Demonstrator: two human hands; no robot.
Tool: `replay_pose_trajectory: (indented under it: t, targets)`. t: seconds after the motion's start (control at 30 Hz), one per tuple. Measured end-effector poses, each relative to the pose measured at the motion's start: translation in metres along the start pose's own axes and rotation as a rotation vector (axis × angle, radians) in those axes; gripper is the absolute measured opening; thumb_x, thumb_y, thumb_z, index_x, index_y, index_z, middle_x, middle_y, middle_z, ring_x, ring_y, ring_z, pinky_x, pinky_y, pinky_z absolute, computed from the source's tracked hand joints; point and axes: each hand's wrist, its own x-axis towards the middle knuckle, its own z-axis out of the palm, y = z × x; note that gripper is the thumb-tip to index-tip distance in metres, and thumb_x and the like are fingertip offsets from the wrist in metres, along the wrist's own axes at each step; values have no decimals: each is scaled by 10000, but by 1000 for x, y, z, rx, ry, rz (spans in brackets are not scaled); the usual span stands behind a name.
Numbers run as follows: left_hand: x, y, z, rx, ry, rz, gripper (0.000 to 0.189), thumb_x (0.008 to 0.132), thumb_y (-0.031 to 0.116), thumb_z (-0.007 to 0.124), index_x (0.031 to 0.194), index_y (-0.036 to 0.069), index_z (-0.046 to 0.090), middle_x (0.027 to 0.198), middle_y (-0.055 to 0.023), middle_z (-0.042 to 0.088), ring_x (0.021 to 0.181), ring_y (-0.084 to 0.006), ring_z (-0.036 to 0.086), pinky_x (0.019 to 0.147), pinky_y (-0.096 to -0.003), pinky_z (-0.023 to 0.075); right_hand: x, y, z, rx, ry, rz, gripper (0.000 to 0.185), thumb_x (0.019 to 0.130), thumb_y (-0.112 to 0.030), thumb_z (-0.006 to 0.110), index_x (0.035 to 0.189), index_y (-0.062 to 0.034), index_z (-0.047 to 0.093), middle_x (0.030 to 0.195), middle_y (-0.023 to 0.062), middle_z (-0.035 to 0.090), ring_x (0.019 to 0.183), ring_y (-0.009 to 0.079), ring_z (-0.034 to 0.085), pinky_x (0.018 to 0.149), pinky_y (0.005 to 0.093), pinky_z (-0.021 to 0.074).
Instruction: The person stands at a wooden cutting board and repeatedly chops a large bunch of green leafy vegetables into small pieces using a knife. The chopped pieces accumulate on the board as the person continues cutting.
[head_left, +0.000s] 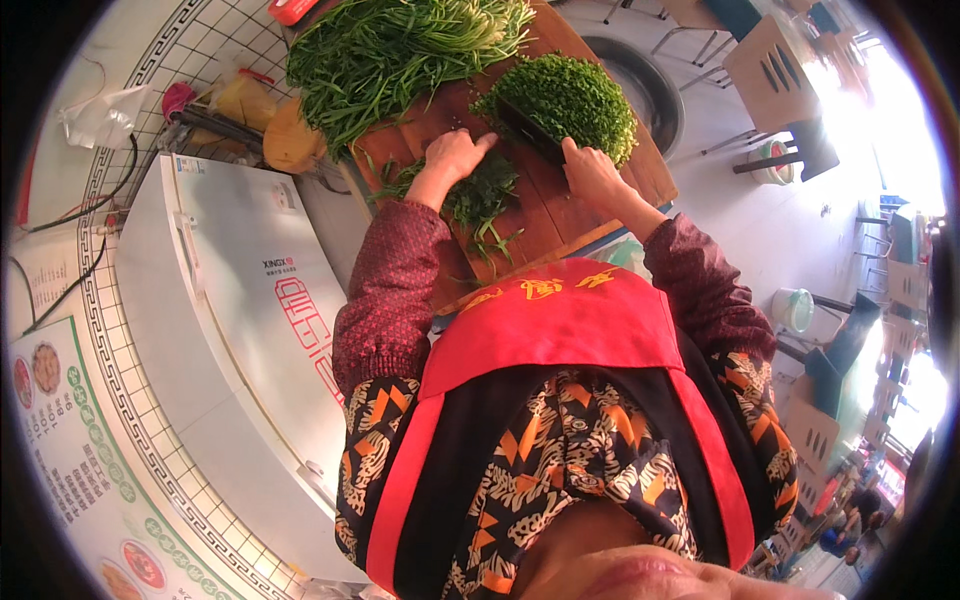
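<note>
My right hand (589, 171) is closed round the handle of a dark, wide-bladed kitchen knife (526, 129). The blade lies against the near left side of a heap of finely chopped greens (574, 97) on a wooden board (551, 202). Left of the knife, my left hand (456, 156) rests over loose leafy greens (484, 195), its thumb pointing towards the blade; whether its fingers hold any leaves cannot be told. A large pile of long uncut green stalks (390, 64) covers the far left of the board.
A large metal basin (660, 94) stands beyond the board's right edge. To the left are a white chest freezer (247, 247), a round wooden block (291, 139) and a tiled wall. Tables, stools and pails (793, 310) stand at the right; people are at the far lower right.
</note>
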Motion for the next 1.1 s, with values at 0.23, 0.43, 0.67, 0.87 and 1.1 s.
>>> replay_pose_trajectory:
  t: [0.23,0.43,0.67,0.87,1.1]
  targets:
    - [-51,41,36,303,377,43,1323,486,820,765,1364,-106,418,1116,-230,602,1036,-387,597,970,-524,412,1,2,4,0,-8,21,229,810,-22,573,992,12,439,787,251,662,779,448,664,682,532,528]
    - [-45,36,44,243,270,-39,1302,513,586,893,1443,-96,290,1275,-210,491,1201,-365,486,1042,-550,344,2,2,6,-12,-6,10,238,812,-23,575,1001,11,435,782,251,665,763,444,667,669,530,531]
    - [-44,24,47,269,315,38,1182,523,563,867,1356,-100,354,1225,-231,487,1178,-389,472,1031,-561,333,-24,-29,-22,53,-20,15,283,807,-31,595,1011,5,401,727,242,654,737,438,668,646,524,531]
    - [-39,16,55,289,483,146,867,514,496,818,1093,-56,484,1038,-163,513,966,-330,523,878,-498,423,-45,-63,-31,122,-41,30,246,943,-163,565,1022,-11,389,689,256,625,711,461,646,623,555,494]
    - [-45,23,44,216,278,51,921,577,579,821,1167,-47,493,1168,-173,489,1132,-347,472,982,-465,388,-45,-70,-13,79,-111,48,278,851,-81,596,1016,10,392,728,248,653,725,435,670,639,524,527]
